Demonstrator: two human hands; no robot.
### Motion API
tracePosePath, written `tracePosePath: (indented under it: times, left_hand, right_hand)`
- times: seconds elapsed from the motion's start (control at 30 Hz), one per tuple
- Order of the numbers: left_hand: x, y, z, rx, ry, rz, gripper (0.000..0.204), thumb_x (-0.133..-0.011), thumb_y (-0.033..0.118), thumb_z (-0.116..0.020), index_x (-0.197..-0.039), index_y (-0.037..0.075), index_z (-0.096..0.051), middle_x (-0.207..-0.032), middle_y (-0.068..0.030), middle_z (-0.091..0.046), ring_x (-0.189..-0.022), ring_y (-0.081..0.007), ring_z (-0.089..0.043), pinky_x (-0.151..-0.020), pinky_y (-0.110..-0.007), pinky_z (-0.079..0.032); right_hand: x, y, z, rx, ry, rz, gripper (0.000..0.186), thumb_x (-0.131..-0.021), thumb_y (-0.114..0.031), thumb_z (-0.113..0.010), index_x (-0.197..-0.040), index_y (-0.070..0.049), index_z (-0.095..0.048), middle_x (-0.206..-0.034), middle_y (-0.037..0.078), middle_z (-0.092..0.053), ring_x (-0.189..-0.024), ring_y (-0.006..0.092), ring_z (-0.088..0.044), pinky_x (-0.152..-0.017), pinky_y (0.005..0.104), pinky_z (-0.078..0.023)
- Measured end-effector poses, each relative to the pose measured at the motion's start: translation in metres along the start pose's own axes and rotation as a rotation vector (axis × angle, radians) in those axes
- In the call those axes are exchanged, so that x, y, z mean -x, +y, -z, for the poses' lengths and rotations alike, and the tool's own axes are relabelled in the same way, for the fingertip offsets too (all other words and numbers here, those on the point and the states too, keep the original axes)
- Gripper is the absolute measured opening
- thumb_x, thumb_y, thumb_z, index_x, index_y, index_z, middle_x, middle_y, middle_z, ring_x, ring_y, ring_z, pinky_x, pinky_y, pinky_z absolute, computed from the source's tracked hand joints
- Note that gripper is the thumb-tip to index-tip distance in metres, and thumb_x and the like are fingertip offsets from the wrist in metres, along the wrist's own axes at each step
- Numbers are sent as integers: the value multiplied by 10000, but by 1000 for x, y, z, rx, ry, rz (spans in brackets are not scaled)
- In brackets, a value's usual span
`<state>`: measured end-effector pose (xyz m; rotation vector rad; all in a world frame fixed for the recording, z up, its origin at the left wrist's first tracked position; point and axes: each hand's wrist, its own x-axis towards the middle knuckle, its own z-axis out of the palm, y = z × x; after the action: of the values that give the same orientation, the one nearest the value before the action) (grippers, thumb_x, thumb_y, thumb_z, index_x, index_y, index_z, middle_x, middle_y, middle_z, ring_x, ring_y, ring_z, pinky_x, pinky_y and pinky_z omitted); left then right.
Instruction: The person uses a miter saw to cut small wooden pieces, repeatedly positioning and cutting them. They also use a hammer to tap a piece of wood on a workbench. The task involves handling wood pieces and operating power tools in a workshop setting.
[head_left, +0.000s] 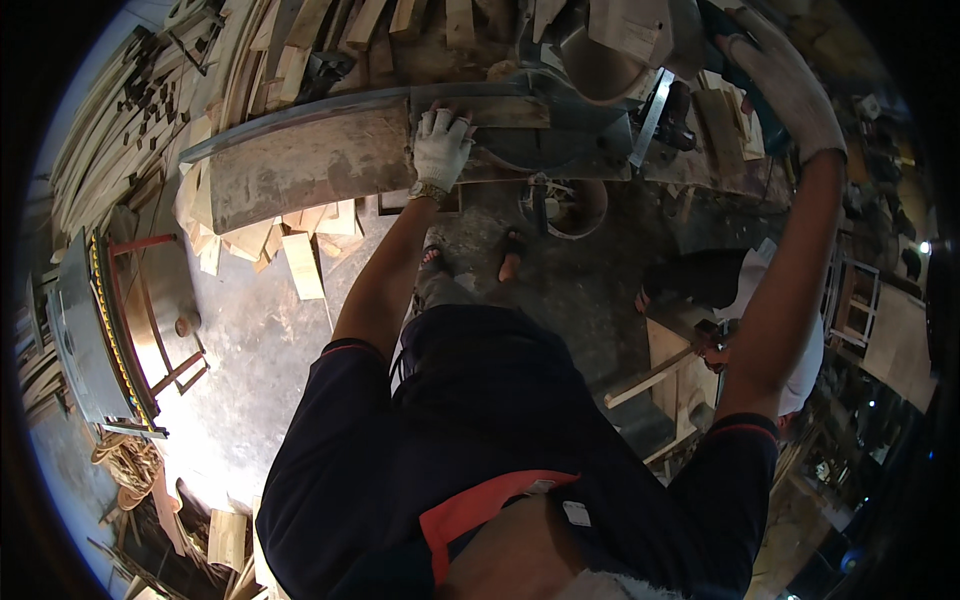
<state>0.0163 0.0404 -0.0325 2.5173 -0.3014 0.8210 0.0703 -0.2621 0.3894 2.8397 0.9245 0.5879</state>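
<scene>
My left hand (441,147), in a white work glove, presses flat on a wooden piece (505,112) lying on the bed of a mitre saw (560,140). My right hand (785,85), also gloved, is raised at the upper right and closed around the saw's dark handle (730,45). The saw's round blade guard (600,60) sits between the two hands, above the wood. My feet in sandals (470,265) stand on the concrete floor below the bench.
A dusty bench top (300,165) extends left of the saw. Stacked wooden slats (150,100) fill the upper left; offcuts (300,260) litter the floor. Another person (750,300) crouches at right near a wooden stool (670,370). A metal machine (90,340) stands left.
</scene>
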Motion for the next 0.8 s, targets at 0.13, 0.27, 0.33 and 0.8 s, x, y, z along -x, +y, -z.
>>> tracePosePath:
  times: [0.13, 0.27, 0.33, 0.8]
  left_hand:
    - [-6, 3, 6, -6, -11, -1, 256, -847, 321, -797, -1028, 143, -766, -1166, -102, -665, -1181, -371, -610, -960, -521, -527]
    - [-12, 5, 8, -9, -15, 19, 303, -828, 374, -817, -1014, 140, -767, -1092, -92, -653, -1089, -351, -605, -927, -501, -525]
    - [-13, 4, 7, -19, -12, 18, 294, -820, 377, -822, -1000, 150, -770, -1087, -86, -653, -1085, -346, -605, -921, -496, -525]
    - [-12, 7, 14, 6, -150, 76, 388, -850, 446, -789, -1090, 146, -728, -1350, -174, -614, -1298, -434, -527, -1095, -573, -416]
  right_hand:
    - [-16, -23, 24, -135, -181, -203, 530, -812, -183, -627, -1318, -26, -639, -1370, 238, -623, -1309, 393, -554, -1126, 476, -417]
    - [-12, -35, 20, -195, -42, -119, 519, -826, -208, -646, -1319, -46, -638, -1267, 249, -670, -1205, 378, -623, -1033, 468, -483]
    - [4, -38, 15, -293, -151, -332, 545, -867, -216, -641, -1386, -61, -582, -1251, 241, -674, -1156, 333, -650, -988, 437, -503]
    - [51, -50, -23, -467, -188, -595, 587, -858, -290, -651, -1388, -49, -580, -1000, 198, -741, -835, 319, -728, -819, 483, -555]
